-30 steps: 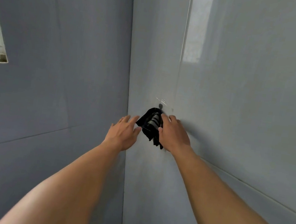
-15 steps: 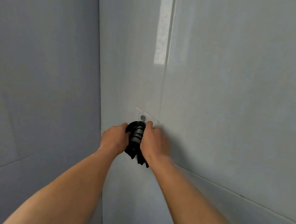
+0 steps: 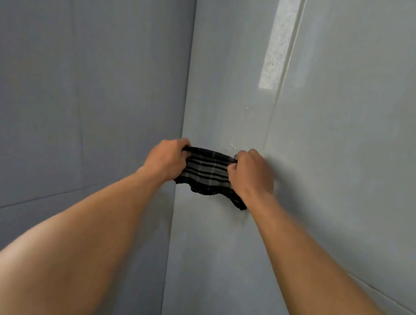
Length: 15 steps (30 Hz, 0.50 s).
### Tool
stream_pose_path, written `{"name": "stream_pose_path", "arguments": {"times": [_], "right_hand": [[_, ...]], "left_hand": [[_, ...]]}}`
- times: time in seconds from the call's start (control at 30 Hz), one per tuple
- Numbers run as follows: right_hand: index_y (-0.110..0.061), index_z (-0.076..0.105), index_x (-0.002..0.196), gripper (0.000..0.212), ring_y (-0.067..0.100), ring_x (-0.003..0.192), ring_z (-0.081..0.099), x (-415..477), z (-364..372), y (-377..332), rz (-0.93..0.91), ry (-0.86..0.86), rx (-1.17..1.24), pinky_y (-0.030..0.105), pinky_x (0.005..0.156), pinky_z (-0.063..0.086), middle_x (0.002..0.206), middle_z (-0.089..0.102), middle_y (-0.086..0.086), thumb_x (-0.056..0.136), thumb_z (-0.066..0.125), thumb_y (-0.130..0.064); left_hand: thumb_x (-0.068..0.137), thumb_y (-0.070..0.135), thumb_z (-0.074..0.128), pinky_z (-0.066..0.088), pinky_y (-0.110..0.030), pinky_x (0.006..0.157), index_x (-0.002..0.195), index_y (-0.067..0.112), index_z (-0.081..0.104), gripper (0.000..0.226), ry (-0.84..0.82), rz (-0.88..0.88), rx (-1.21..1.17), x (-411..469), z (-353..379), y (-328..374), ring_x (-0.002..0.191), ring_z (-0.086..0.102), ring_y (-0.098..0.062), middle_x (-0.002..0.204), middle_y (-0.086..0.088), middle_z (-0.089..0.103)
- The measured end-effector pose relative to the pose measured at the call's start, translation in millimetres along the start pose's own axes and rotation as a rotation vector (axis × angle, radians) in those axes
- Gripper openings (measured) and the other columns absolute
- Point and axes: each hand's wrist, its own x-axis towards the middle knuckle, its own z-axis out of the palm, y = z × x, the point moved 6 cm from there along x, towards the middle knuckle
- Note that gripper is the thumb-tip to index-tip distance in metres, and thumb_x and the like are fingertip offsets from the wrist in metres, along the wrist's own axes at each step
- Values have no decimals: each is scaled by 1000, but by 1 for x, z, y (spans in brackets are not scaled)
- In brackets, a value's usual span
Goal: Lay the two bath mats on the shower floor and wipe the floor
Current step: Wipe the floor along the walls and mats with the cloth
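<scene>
- Left hand (image 3: 165,158) and right hand (image 3: 250,176) each clamped on a top corner of a small dark plaid cloth (image 3: 206,174), fingers curled over its upper edge.
- Cloth pulled taut between them, held up against the grey wall (image 3: 344,175) just right of the corner seam (image 3: 185,101); lower hem hangs loose and wavy.
- Likely spread wide to ready it for wiping.
- Bath mats and shower floor not in view.
- Bare wall all round; open room to either side and below.

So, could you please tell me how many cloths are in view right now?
1. A dark plaid cloth is stretched between the left hand and the right hand, in front of the wall corner. No bath mats show; the floor is out of frame.
</scene>
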Motion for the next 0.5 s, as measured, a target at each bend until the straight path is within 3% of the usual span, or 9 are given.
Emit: {"name": "stream_pose_path", "arguments": {"times": [0.23, 0.5], "right_hand": [[-11, 55, 104, 24, 28, 74, 58, -27, 14, -49, -122, -77, 84, 37, 65, 47, 88, 63, 6, 100, 36, -25], [-10, 52, 99, 33, 39, 85, 61, -111, 48, -155, -333, -289, 250, 38, 64, 40, 95, 66, 16, 105, 37, -39]], "left_hand": [[98, 28, 53, 38, -33, 61, 80, 18, 56, 21, 42, -94, 103, -79, -68, -42, 76, 57, -29, 77, -4, 61], [96, 33, 56, 52, -40, 74, 92, 21, 68, 18, 116, -396, 190, -230, -149, -110, 84, 62, -29, 87, -4, 70]]}}
